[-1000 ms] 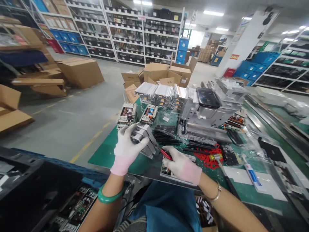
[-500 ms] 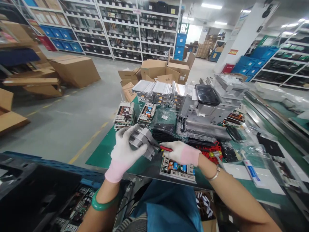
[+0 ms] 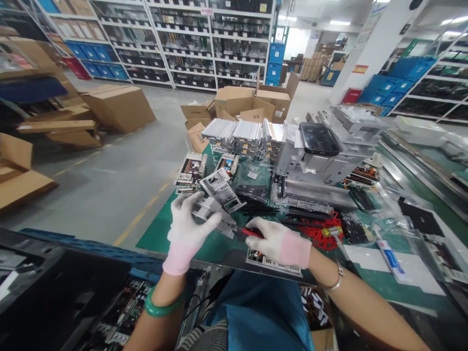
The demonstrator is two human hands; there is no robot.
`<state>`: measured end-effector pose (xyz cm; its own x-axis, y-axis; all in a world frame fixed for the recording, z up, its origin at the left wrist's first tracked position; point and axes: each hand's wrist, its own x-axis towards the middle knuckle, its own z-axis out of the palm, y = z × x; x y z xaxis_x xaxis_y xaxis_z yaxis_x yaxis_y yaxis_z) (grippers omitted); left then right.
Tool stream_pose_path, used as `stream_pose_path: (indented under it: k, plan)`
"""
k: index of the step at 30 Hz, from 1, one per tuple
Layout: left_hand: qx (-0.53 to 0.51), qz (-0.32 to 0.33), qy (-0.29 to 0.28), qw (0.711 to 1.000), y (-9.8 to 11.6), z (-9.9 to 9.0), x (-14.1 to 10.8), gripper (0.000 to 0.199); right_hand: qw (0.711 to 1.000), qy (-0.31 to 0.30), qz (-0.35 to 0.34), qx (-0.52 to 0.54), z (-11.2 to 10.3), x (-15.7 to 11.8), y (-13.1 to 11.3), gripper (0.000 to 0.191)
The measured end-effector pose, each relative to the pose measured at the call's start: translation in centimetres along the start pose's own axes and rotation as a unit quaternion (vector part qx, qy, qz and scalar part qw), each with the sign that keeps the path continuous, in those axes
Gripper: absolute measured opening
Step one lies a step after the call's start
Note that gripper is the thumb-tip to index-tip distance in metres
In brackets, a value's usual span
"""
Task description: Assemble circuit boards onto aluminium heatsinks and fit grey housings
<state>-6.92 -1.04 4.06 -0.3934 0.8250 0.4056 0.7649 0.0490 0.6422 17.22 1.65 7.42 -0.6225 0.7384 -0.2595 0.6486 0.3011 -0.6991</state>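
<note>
My left hand point(image 3: 192, 224), in a white glove with a pink cuff, curls its fingers and thumb around a folded grey metal part point(image 3: 208, 207). A light metal plate with rectangular cut-outs point(image 3: 222, 190) tilts up just beyond that part; whether the two are joined I cannot tell. In my right hand point(image 3: 268, 239), gloved alike, is a slim red-handled tool point(image 3: 252, 232). Its dark tip points left, at the lower right end of the grey part; contact cannot be made out. Partly under my right hand lies a circuit board in a pale frame point(image 3: 276, 263).
Behind my hands are stacked framed boards point(image 3: 190, 168), finned metal pieces point(image 3: 246, 130) and a large metal housing point(image 3: 314, 165) with a black tray point(image 3: 319, 139). Red plastic pieces point(image 3: 323, 236) and a white-and-blue tube point(image 3: 391, 258) lie to the right. Cardboard boxes point(image 3: 234, 100) stand beyond the bench.
The plate with cut-outs now shows, tilted up beyond the grey part. My right hand has moved slightly down and right, covering more of the circuit board. The view has shifted a little.
</note>
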Motion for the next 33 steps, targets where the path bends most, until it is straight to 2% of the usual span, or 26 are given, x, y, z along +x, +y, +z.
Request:
stream_pose_path:
  k: [9,18,22,26,28,29,30,31,33]
  plan:
    - [-0.006,-0.018,0.026,0.999,0.2,-0.4,-1.0,0.058,1.0,0.011,-0.007,0.017,1.0,0.1,-0.5,0.031]
    - [-0.019,-0.054,0.033,0.998,-0.1,-0.9,-1.7,0.056,0.997,0.042,-0.038,-0.046,1.8,-0.1,-1.4,0.028]
    - [-0.046,0.001,0.012,0.999,-1.1,-1.8,-1.7,0.055,0.995,0.007,-0.058,-0.084,0.7,0.5,-1.6,0.029]
    - [-0.086,0.082,-0.063,0.991,-1.9,-2.6,-1.2,0.055,0.984,-0.04,-0.062,-0.163,-1.1,1.4,-2.2,0.028]
    - [-0.13,0.078,-0.071,0.986,-2.2,-2.7,-1.0,0.055,0.979,-0.031,-0.071,-0.191,-1.9,1.3,-2.4,0.029]
    - [-0.172,0.055,-0.052,0.982,-2.4,-2.8,-0.9,0.054,0.981,-0.024,-0.075,-0.179,-2.3,1.1,-2.3,0.031]
    - [-0.232,0.017,-0.024,0.972,-2.5,-2.8,-0.9,0.053,0.985,-0.017,-0.08,-0.15,-2.6,0.8,-2.1,0.032]
    - [-0.31,-0.032,0.007,0.95,-2.5,-2.8,-0.9,0.05,0.99,-0.005,-0.084,-0.108,-2.8,0.3,-1.9,0.034]
    - [-0.478,-0.13,0.071,0.866,-2.4,-2.9,-1.0,0.04,0.994,0.043,-0.096,-0.033,-2.8,-0.6,-1.2,0.035]
